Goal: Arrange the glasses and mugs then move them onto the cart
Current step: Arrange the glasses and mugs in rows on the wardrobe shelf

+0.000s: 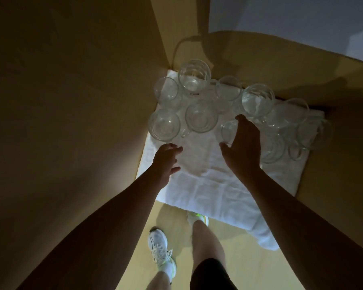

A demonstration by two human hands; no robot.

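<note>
No sleeves are being worn: both forearms are being shown bare from the elbows down to the hands, the left hand (167,159) and the right hand (242,145), and no watch, ring or glove is being seen on either. Dark shorts (209,273) are being worn, ending above the knees, with the lower legs left bare. White lace-up trainers (158,249) with bright yellow-green accents are being worn over white socks (168,268). The second trainer (198,216) is being partly hidden by the leg.
</note>
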